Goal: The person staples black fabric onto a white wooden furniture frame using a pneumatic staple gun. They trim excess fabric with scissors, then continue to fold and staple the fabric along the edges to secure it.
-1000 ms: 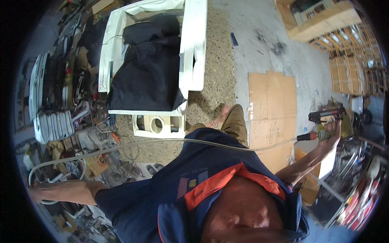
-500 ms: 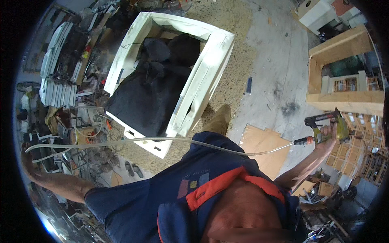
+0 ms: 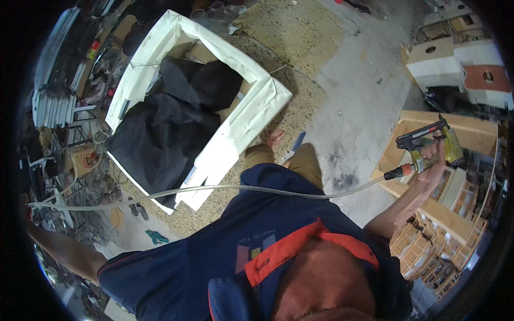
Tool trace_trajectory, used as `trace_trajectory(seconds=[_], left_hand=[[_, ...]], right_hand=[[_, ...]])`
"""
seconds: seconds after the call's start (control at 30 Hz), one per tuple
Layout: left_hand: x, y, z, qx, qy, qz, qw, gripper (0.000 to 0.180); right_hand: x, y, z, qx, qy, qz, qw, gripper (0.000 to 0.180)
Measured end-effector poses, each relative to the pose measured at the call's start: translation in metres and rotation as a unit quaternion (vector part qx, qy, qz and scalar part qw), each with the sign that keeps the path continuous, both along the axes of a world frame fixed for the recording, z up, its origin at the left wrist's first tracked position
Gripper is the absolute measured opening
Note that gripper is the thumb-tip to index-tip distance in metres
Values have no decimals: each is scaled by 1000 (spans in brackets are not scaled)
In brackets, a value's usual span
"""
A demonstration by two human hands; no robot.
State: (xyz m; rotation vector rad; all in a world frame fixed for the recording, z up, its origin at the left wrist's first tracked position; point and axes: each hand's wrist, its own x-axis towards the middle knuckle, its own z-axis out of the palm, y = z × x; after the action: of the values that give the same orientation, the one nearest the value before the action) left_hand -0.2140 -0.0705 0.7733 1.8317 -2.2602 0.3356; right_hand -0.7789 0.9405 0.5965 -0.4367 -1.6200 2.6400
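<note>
I have the right hand (image 3: 432, 155) wrapped round a green-and-black air stapler (image 3: 454, 150); the white padded box frame (image 3: 227, 142) lies leftward. The left hand's (image 3: 29, 215) grip I can't tell.

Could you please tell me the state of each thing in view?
Air gun: held, hose attached.
Right hand: closed around the air gun.
Hose: strung across the view, gently curving.
Left hand: at the dark rim, grip unclear.
Black cloth: rumpled, draped in the white frame.
White frame: covering creased.
Slippers: unworn, side by side.
</note>
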Motion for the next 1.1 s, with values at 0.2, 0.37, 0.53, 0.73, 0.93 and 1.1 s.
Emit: trace_trajectory(seconds=[0.2, 0.37, 0.53, 0.73, 0.93, 1.1], left_hand=[[-85, 43, -27, 29, -3, 29, 999, 40], [-154, 75, -51, 34, 13, 69, 997, 40], [-237, 98, -51, 26, 17, 116, 993, 40], [-311, 82, -17, 13, 2, 124, 992, 40], [-368, -7, 9, -1, -10, 102, 995, 40], [-406, -163, 9, -22, -45, 32, 998, 40]], right_hand=[[-147, -42, -14, 1, -19, 125, 992, 23], [-305, -78, -44, 24, -63, 170, 983, 22], [-477, -132, -66, 70, -72, 242, 965, 22], [-581, -234, -82, 59, -113, 310, 942, 17], [-645, -357, -116, 19, -193, 372, 908, 19], [-688, -455, -161, -55, -207, 348, 913, 19]])
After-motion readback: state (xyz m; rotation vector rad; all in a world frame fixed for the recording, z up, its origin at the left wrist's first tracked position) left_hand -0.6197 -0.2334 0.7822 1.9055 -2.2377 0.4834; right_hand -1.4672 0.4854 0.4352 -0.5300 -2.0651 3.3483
